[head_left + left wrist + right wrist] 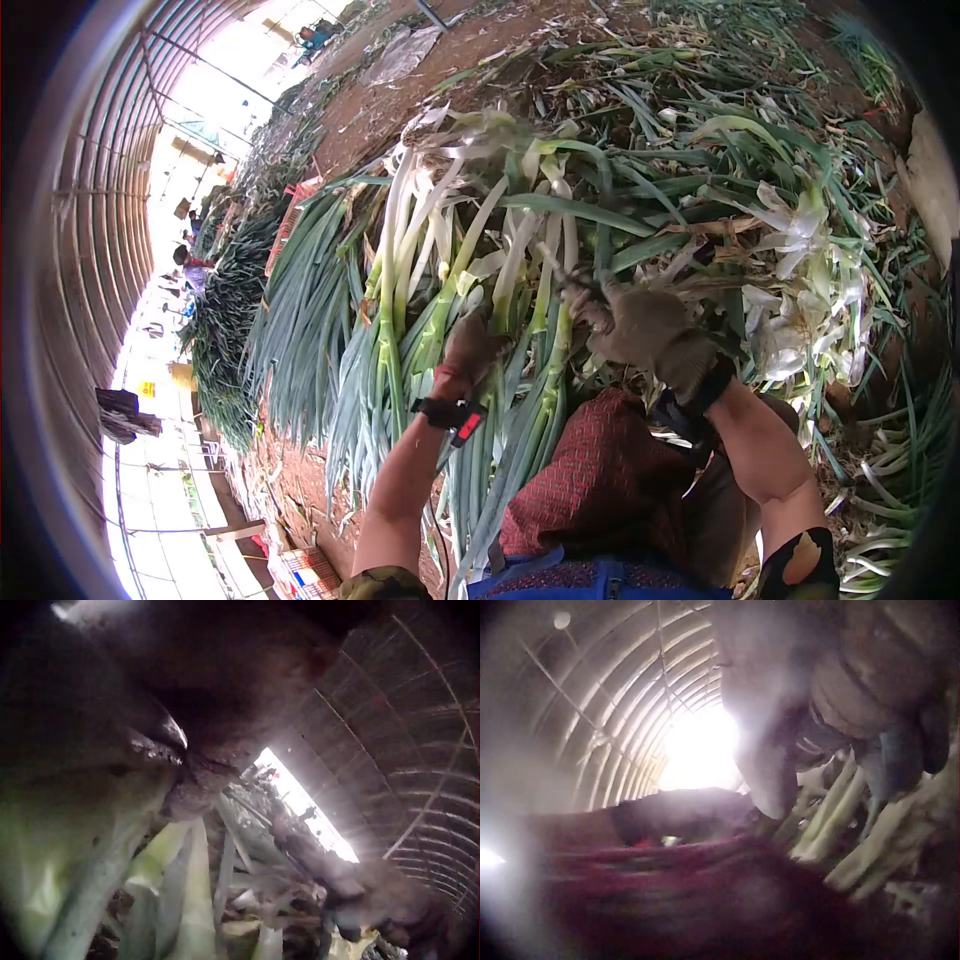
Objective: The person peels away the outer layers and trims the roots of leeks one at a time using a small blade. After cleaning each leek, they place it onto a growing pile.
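Note:
Long green onions (390, 270) lie in a thick layer before me, white ends away and green leaves towards me. My left hand (470, 350) grips a green onion stalk among them, its fingers curled low over the pile. In the left wrist view, pale stalks (196, 900) stand right below that dark, shaded hand. My right hand (650, 330), in a dirty grey glove, is just to the right with fingers curled. A green onion leaf (604, 240) runs down to its fingertips. In the right wrist view, the gloved fingers (772, 787) bend over bluish-green strips and pale stalks (840, 806).
Peeled leaves and whitish skins (800, 240) are heaped at the right. Another onion pile (225, 320) lies left, near a red crate (290, 225). Loose onions (885, 510) sit at the lower right. A red patterned cloth (600, 470) covers the lap; a ribbed tunnel roof (100, 220) arches overhead.

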A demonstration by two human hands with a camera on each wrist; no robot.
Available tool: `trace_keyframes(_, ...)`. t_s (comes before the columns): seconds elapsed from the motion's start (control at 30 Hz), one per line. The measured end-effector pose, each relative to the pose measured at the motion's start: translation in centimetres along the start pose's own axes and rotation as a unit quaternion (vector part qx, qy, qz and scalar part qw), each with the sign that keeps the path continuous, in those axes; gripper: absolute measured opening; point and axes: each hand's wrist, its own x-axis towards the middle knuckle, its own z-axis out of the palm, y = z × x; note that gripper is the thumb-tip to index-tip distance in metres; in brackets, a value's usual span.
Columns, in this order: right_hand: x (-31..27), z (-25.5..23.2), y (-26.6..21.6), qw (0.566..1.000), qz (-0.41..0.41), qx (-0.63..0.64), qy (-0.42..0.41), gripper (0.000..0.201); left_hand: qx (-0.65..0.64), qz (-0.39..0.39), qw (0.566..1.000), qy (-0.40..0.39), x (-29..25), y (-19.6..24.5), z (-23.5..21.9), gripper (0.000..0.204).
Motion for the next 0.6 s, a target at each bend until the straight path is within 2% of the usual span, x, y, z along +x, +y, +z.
trace_keyframes(0.07,-1.0,0.2,-1.4,0.999,-0.022,-0.045,0.021,0.065,0.051,-0.045,0.997,-0.026,-1.0,0.9,0.0,0.060)
trace_keyframes(0.13,-1.3,-0.1,-1.8,0.997,0.020,-0.073,-0.018,0.068,0.094,-0.062,0.993,-0.029,-2.4,1.9,-0.2,0.062)
trace_keyframes(0.23,-0.2,-0.4,-0.3,0.997,0.033,-0.076,-0.007,0.072,0.085,-0.069,0.994,-0.028,-3.4,2.4,-0.4,0.064)
trace_keyframes(0.33,0.1,-0.4,0.1,0.991,0.049,-0.116,-0.035,0.074,0.078,-0.064,0.995,0.001,-4.8,4.1,-0.3,0.066)
trace_keyframes(0.37,0.2,-0.2,-0.3,0.992,0.054,-0.099,-0.061,0.073,0.055,-0.062,0.997,-0.005,-4.8,3.5,0.1,0.067)
trace_keyframes(0.43,0.1,0.5,0.3,0.998,0.032,-0.022,-0.040,0.071,0.009,-0.060,0.998,-0.019,-4.5,2.2,1.1,0.068)
trace_keyframes(0.47,0.3,1.2,0.8,0.999,0.003,0.037,0.007,0.069,0.005,-0.051,0.998,-0.022,-4.7,1.9,1.3,0.066)
trace_keyframes(0.53,0.8,1.0,0.8,0.998,-0.003,0.059,0.014,0.067,-0.002,-0.037,0.999,-0.023,-5.1,1.4,1.2,0.063)
trace_keyframes(0.6,1.2,-0.3,0.1,0.999,0.025,0.000,-0.039,0.066,-0.089,-0.042,0.994,-0.045,-4.9,0.1,1.5,0.058)
